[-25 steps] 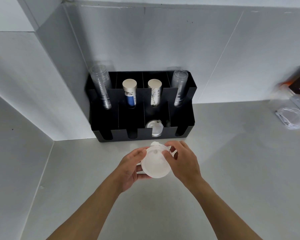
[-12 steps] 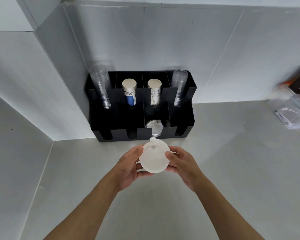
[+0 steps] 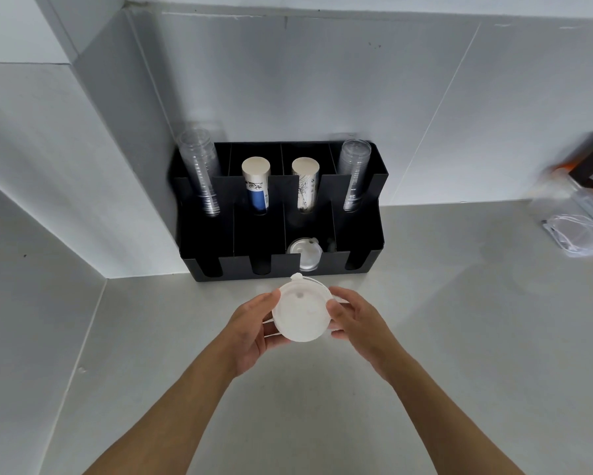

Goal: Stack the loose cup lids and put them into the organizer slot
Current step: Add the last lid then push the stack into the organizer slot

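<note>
A stack of white cup lids (image 3: 301, 311) is held flat between my left hand (image 3: 254, 325) and my right hand (image 3: 355, 318), just above the counter in front of the black organizer (image 3: 363, 265). Both hands grip the stack's rim from either side. Its small tab points toward the organizer. One more clear lid (image 3: 304, 255) stands in the organizer's third front slot from the left. How many lids are in the stack I cannot tell.
The organizer's back row holds two stacks of clear cups (image 3: 199, 173) (image 3: 355, 173) and two stacks of paper cups (image 3: 256, 181) (image 3: 304, 183). A clear bag with white cable (image 3: 575, 231) lies at the right edge. Walls close in on the left and behind.
The lid stack has been squared up and tipped flat, rising slightly toward the organizer. My right hand has shifted from covering its top to gripping its right rim.
</note>
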